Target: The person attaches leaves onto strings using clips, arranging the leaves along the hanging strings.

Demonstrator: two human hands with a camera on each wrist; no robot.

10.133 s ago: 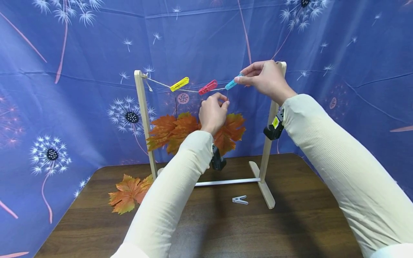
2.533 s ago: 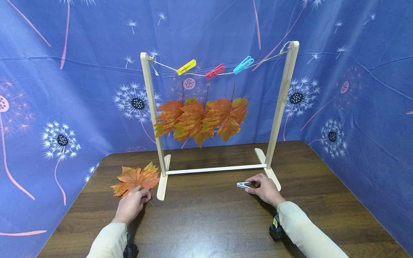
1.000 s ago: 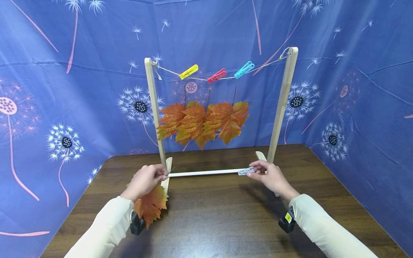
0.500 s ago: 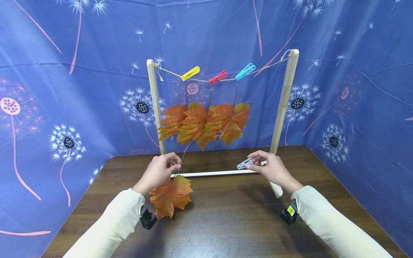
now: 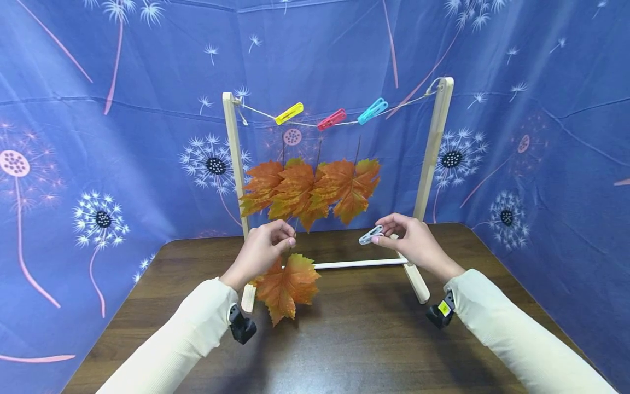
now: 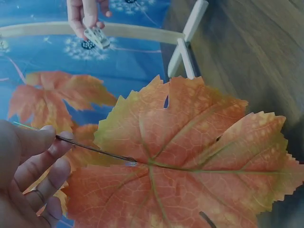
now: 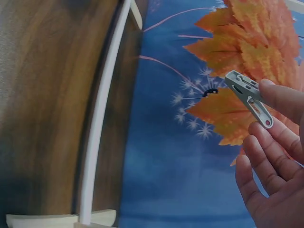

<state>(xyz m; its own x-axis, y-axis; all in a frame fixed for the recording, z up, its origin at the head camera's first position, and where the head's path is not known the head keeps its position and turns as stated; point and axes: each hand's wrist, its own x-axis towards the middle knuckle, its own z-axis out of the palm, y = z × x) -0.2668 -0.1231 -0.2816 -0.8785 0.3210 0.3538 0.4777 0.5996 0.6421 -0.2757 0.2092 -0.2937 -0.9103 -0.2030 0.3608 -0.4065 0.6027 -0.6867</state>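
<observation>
By its thin dark stem, my left hand [image 5: 263, 249] pinches an orange maple leaf [image 5: 287, 287], whose blade hangs below the fingers in front of the white bar. The left wrist view shows the stem [image 6: 97, 150] between thumb and forefinger. My right hand [image 5: 415, 243] pinches a grey-white clothespin [image 7: 249, 98] between thumb and fingers, level with the left hand and to its right. Above both hands, a yellow clothespin [image 5: 289, 113], a red clothespin [image 5: 332, 119] and a blue clothespin [image 5: 372, 111] sit on a string, with three overlapping leaves [image 5: 315, 189] hanging below by their stems.
A wooden frame with a left post [image 5: 233, 148] and a right post [image 5: 433, 148] carries the string. Its low white crossbar [image 5: 361, 264] joins two feet on the brown table [image 5: 344, 339]. A blue dandelion-print cloth [image 5: 315, 49] stands behind.
My left hand has picked the leaf up from the table's left and carried it rightward and up. My right hand has lifted the grey-white clothespin off the table.
</observation>
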